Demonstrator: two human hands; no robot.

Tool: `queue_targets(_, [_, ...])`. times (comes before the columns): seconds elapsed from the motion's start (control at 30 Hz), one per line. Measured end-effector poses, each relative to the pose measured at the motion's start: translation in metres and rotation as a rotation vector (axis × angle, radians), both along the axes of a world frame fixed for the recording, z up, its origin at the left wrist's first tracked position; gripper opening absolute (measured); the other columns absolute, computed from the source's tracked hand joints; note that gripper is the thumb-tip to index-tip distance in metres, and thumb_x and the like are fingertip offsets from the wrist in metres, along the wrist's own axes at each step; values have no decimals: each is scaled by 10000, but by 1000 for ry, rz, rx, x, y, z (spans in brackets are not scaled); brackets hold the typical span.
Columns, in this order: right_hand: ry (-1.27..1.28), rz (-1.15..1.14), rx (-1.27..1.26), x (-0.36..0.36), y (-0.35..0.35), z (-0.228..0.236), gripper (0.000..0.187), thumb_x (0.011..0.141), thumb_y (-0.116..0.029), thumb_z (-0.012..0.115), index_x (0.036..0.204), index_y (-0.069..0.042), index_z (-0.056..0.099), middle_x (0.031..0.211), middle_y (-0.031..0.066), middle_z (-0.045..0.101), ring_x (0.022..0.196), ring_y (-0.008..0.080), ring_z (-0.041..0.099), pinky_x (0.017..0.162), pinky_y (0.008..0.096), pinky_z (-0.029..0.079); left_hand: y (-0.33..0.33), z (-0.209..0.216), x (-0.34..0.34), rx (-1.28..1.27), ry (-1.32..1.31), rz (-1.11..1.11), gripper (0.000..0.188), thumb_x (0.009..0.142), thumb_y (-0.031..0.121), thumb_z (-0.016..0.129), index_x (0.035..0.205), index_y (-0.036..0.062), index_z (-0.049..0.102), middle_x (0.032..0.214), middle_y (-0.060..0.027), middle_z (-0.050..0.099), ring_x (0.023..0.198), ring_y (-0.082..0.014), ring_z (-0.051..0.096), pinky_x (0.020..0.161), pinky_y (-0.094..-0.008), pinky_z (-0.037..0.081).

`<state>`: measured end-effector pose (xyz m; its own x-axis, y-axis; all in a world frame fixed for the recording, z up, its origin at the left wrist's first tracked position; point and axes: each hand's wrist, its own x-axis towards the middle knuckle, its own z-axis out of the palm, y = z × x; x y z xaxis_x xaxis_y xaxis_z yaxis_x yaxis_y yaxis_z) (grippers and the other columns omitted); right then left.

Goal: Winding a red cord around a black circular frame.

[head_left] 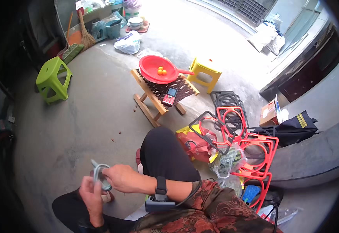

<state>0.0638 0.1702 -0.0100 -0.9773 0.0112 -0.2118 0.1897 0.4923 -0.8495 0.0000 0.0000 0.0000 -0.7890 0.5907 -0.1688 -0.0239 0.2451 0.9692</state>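
A pale grey-green looped strip [96, 169], of a kind I cannot make out, is between my two hands at the lower left, above the floor. My left hand [91, 193] pinches its lower side with the fingers pointing up. From the right, my right hand [119, 178] closes on the other side of the loop, and its fingertips are partly hidden behind the back of the hand. A dark band with a box-shaped device [160, 198] sits on my right wrist. Both hands are beside my bent knee [162, 145].
Ahead stands a folding stool [150, 95] bearing a red basin [150, 66] with several orange balls and a phone [170, 96]. Green [55, 79] and yellow [206, 72] plastic stools flank it. Red and black frames [260, 153] and bagged things lie to the right.
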Motion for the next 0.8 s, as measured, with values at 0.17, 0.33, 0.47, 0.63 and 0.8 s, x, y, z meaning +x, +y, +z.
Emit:
queue_targets(0.17, [-169, -45, -947, 0, 3, -45, 447, 948, -163, 503, 1381, -68, 443, 1188, 81, 616, 980, 140, 624, 717, 283, 532, 26, 8, 34, -130, 565, -259, 102, 821, 22, 650, 795, 25, 552, 603, -75, 544, 534, -144, 569, 506, -276, 419])
queue_targets(0.33, [60, -313, -1458, -6, 3, -14, 684, 920, -14, 528, 1514, -122, 208, 1495, 83, 375, 1318, 206, 440, 976, 269, 443, 16, -10, 25, -118, 508, -280, 140, 786, 0, 671, 830, 32, 542, 629, -90, 550, 519, -170, 578, 501, -282, 438])
queue_targets(0.47, [199, -293, -1318, -3, -9, -23, 655, 949, -66, 513, 1518, -111, 194, 1524, 101, 314, 1355, 234, 393, 1027, 271, 400, 8, -12, 25, -190, 404, -246, 154, 748, -16, 655, 776, 18, 507, 558, -59, 515, 502, -111, 579, 488, -248, 440])
queue_targets(0.63, [19, -415, -1214, 4, -3, -37, 497, 971, -199, 493, 1442, -87, 378, 1293, 65, 566, 1073, 107, 565, 886, 247, 455, 11, -12, 22, -219, 472, -247, 150, 721, -3, 628, 742, 12, 481, 526, -60, 488, 484, -124, 564, 481, -258, 428])
queue_targets(0.8, [370, -554, -722, -10, -21, -72, 330, 902, -93, 544, 1216, -2, 584, 1124, 81, 647, 1018, 151, 579, 912, 280, 440, 15, -25, 31, -226, 492, -297, 130, 704, 0, 597, 727, 2, 468, 532, -55, 480, 469, -122, 519, 480, -267, 412])
